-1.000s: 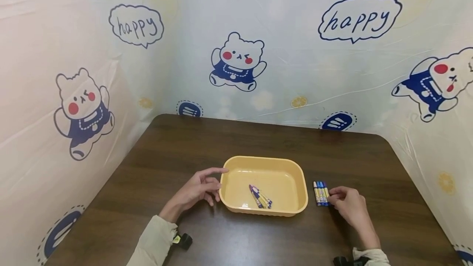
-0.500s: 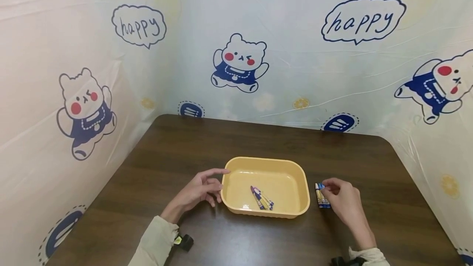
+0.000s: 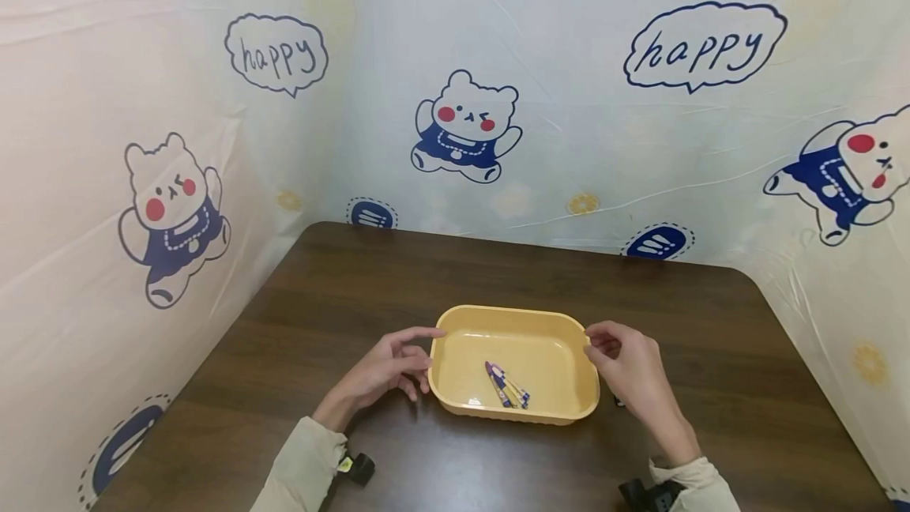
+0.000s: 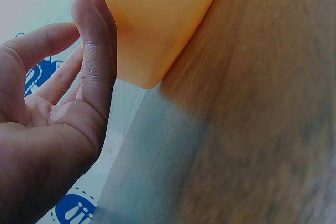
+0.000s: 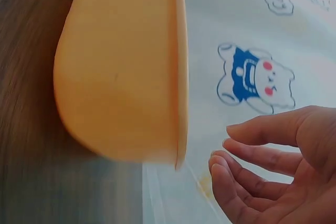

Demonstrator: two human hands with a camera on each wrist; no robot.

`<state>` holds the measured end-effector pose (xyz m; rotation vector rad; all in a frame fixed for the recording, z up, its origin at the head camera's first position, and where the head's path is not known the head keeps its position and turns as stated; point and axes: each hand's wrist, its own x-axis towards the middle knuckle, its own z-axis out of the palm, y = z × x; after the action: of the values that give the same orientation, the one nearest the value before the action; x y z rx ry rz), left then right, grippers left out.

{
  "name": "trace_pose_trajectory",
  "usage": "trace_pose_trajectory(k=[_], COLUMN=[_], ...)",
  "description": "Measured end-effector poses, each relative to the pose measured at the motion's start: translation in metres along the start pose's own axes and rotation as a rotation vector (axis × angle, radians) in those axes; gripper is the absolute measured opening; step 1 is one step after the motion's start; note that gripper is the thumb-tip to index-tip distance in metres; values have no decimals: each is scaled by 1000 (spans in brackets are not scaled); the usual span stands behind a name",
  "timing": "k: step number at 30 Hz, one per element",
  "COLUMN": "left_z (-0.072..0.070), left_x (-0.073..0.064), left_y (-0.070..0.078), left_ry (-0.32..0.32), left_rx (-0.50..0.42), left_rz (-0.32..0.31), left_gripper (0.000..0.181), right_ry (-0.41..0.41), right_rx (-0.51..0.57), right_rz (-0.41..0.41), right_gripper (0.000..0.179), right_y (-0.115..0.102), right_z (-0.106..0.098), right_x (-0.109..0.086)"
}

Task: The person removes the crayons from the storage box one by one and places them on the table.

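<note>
A yellow plastic basin stands on the dark wooden table, with several crayons in a loose bunch on its floor, one purple-tipped. My left hand is at the basin's left side, index finger extended over the rim and the other fingers loosely bent; its fingertips also meet the basin in the left wrist view. Over at the right rim is my right hand, fingers loosely curved. The right wrist view shows that hand beside the rim with nothing between fingers and thumb. The row of crayons right of the basin is nearly all hidden beneath it.
The table reaches a printed curtain at the back and both sides, with bears and speech bubbles on it. Dark wrist devices sit at both sleeves, the left one near the table's front.
My right hand has moved left, from beside the row of crayons, over them, to the basin's right rim. The left hand stays at the left rim, and the crayons in the basin lie as before.
</note>
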<state>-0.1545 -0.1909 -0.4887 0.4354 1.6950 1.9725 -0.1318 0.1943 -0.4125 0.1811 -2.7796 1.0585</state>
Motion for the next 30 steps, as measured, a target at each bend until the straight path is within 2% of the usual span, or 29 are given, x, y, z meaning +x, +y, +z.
trace_pose_trajectory(k=[10, 20, 23, 26, 30], left_z=[0, -2, -1, 0, 0], left_x=[0, -1, -1, -1, -2], left_y=[1, 0, 0, 0, 1], left_ry=[3, 9, 9, 8, 8], left_rx=[3, 5, 8, 9, 11], left_rz=[6, 6, 6, 7, 9], left_gripper=[55, 54, 55, 55, 54], right_ry=[-101, -294, -362, -410, -392], right_rx=[34, 27, -2, -52, -123], right_rz=[-62, -126, -107, -52, 28], right_gripper=[15, 18, 24, 30, 27], right_y=[-21, -32, -34, -36, -36], right_z=[35, 72, 80, 84, 87], right_x=[0, 0, 0, 0, 2])
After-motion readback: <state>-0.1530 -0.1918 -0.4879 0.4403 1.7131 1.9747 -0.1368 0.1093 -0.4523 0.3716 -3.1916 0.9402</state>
